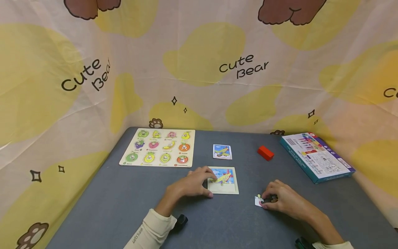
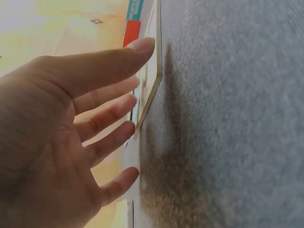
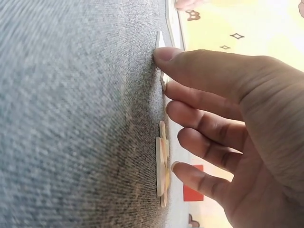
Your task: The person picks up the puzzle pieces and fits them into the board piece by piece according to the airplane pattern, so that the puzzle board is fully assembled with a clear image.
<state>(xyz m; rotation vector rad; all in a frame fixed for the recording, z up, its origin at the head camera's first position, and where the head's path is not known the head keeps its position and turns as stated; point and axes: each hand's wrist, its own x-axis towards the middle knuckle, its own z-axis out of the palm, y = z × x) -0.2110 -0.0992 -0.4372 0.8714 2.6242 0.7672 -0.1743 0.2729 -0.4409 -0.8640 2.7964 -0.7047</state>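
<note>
My left hand [image 1: 193, 183] lies at the left side of a shallow puzzle board [image 1: 222, 189] with a yellow airplane picture; its fingertips reach over the picture and its thumb is by the near left corner. In the left wrist view those fingers are loosely extended beside the board [image 2: 153, 76]. Over to the right, my right hand [image 1: 284, 199] pinches a small whitish jigsaw piece [image 1: 258, 201] between thumb and forefinger, low over the table. The right wrist view shows that piece [image 3: 160, 40] edge-on, with another jigsaw piece [image 3: 162, 166] lying under the other fingers.
A small airplane picture card [image 1: 222, 151] lies behind the puzzle board. At the back left is a fruit board [image 1: 157, 148]. A red block [image 1: 265, 153] and a flat box [image 1: 317, 157] are at the right. Patterned cloth [image 1: 199, 76] hangs behind the grey table [image 1: 124, 193].
</note>
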